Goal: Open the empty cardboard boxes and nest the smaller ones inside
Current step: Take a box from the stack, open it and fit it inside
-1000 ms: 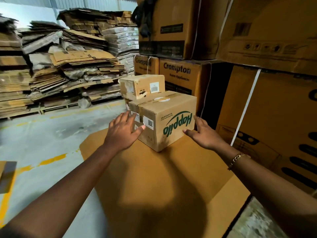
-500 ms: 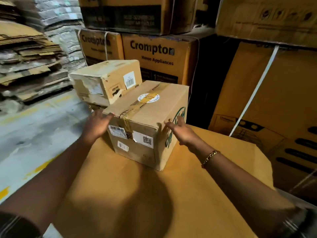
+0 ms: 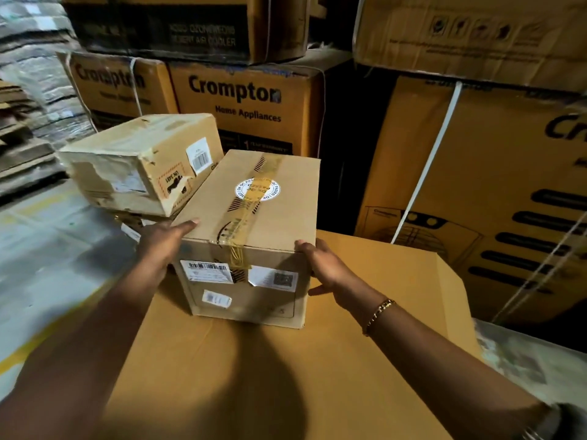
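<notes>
Left hand (image 3: 162,246) and right hand (image 3: 325,269), fingers straight, press the side edges of the taped box (image 3: 254,214). The worn box (image 3: 136,163) crowds it upper left; the large carton (image 3: 390,312) lies bare lower right.

Dim, shadowed foreground; edges blurred, perhaps motion

Warehouse — stacked Crompton appliance cartons (image 3: 241,103), strapped boxes (image 3: 495,185), flattened cardboard piles (image 3: 22,128), concrete floor (image 3: 47,255)

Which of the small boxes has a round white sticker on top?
The taped box pressed between the left hand and right hand; the worn box behind it has none.
</notes>
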